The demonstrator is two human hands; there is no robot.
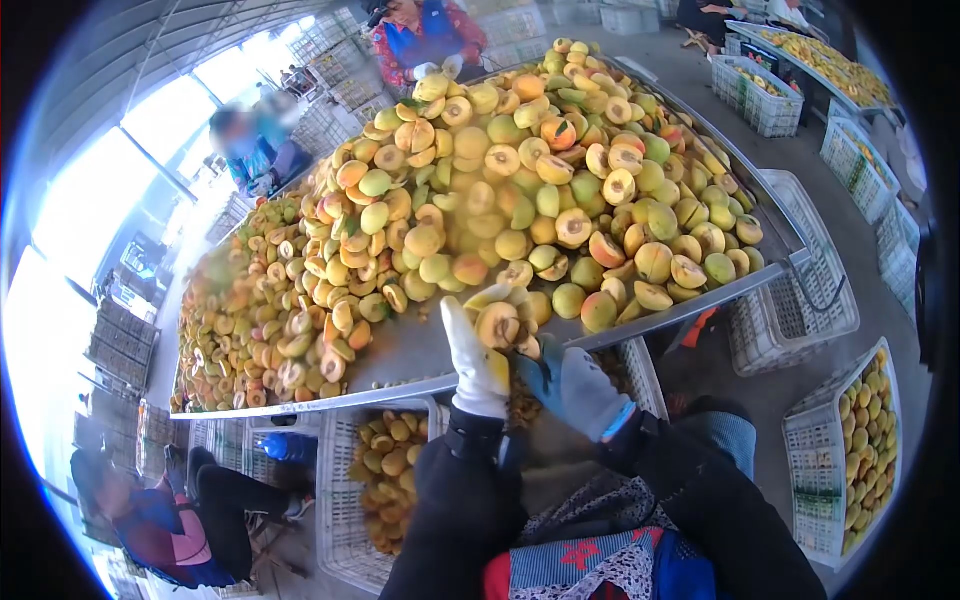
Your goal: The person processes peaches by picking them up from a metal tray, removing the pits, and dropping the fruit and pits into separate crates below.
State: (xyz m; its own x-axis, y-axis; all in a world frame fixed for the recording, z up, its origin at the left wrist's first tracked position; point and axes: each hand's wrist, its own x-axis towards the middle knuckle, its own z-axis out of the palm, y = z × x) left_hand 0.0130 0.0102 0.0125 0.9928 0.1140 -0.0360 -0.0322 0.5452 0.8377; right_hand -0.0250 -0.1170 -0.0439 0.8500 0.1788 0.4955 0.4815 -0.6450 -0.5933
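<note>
My left hand point(478, 365), in a white glove with yellow on the palm side, is closed around a cut peach point(497, 326) at the near edge of the metal table point(420, 345). The peach's cut face and brown hollow point toward me. My right hand point(578, 390), in a grey-blue glove, is right beside the peach, its fingers curled in toward the fruit. Whatever those fingers grip is hidden. Just beyond both hands rises a large heap of whole and halved peaches point(480, 200), yellow, green and reddish.
Below the table's edge stands a white crate of peaches point(330, 500); another crate point(648, 378) is partly behind my right hand. More crates point(815, 500) point(850, 320) stand at right. People work at the far side point(425, 40), left point(255, 150) and lower left point(150, 510).
</note>
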